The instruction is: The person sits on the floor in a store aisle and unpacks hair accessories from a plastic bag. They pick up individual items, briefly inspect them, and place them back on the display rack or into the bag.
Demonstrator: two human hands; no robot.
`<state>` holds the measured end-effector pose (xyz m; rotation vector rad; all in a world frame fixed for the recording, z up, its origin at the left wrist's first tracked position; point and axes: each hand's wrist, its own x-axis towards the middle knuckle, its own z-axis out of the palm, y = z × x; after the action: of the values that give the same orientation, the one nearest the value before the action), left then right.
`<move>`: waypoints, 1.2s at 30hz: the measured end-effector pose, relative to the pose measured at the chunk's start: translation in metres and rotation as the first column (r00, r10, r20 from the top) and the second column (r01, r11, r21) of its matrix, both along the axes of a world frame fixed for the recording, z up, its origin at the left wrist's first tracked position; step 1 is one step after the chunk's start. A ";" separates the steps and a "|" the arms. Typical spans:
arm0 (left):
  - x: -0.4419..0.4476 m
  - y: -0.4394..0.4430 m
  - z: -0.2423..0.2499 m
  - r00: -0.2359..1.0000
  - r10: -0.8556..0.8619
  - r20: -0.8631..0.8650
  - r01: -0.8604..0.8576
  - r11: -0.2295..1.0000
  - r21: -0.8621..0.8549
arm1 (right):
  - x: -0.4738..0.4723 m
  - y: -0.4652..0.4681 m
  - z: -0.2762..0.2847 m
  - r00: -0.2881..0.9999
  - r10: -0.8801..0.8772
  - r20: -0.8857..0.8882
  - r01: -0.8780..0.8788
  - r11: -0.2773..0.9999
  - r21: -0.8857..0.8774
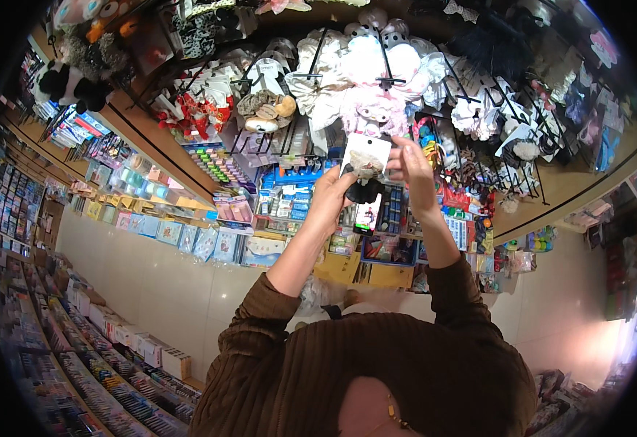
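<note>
My left hand [330, 198] grips the lower left of a white display card [366, 146] that carries a hair tie [366, 170] with a beige fluffy ornament and a black band. Close by the card's right edge is my right hand [418, 172], fingers spread and slightly bent; whether they touch the card is hard to tell. Just beyond the card hangs a pink plush-character hair accessory [372, 113] below bright white scrunchies [376, 60]. A phone with a lit screen [367, 217] shows below the black band; what supports it is hidden.
Black display hooks [389, 81] stick out towards me, hung with red bow accessories [201, 113] and white scrunchies [474, 117]. Lower shelves hold boxed stationery [291, 199] and a blue bin [389, 250]. A wooden panel [152, 145] stands left; tiled floor [154, 273] lies below.
</note>
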<state>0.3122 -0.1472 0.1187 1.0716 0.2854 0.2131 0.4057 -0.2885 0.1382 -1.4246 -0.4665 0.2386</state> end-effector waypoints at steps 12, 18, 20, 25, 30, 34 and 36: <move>-0.051 0.014 0.008 0.986 -0.158 0.052 0.160 0.987 -0.021 | -0.045 0.028 -0.007 0.981 0.172 -0.085 -0.154 0.970 0.188; -0.061 0.014 0.000 0.992 -0.123 0.013 0.120 0.986 0.118 | -0.065 0.024 -0.026 0.982 0.140 -0.128 -0.125 0.985 0.118; -0.062 0.010 -0.004 0.984 -0.179 -0.002 0.177 0.972 0.156 | -0.070 0.013 -0.031 0.986 0.077 -0.146 -0.066 0.995 0.075; -0.060 -0.012 -0.015 0.933 -0.329 -0.145 0.353 0.916 0.189 | -0.067 -0.033 -0.036 0.986 -0.033 -0.162 0.076 0.961 0.266; -0.059 -0.018 -0.036 0.855 -0.478 -0.202 0.511 0.841 0.175 | -0.041 -0.114 -0.035 0.947 -0.144 -0.286 0.284 0.791 0.542; -0.068 0.001 -0.062 0.837 -0.413 -0.358 0.498 0.847 0.186 | -0.007 -0.179 -0.034 0.827 -0.437 -0.355 0.562 0.634 0.530; -0.076 0.015 -0.071 0.847 -0.337 -0.411 0.443 0.874 0.198 | 0.009 -0.204 -0.034 0.790 -0.514 -0.335 0.607 0.576 0.547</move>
<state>0.2364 -0.1323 0.0475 1.4351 0.3666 -0.3355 0.4145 -0.4920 0.1044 -0.8027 0.0654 -0.3300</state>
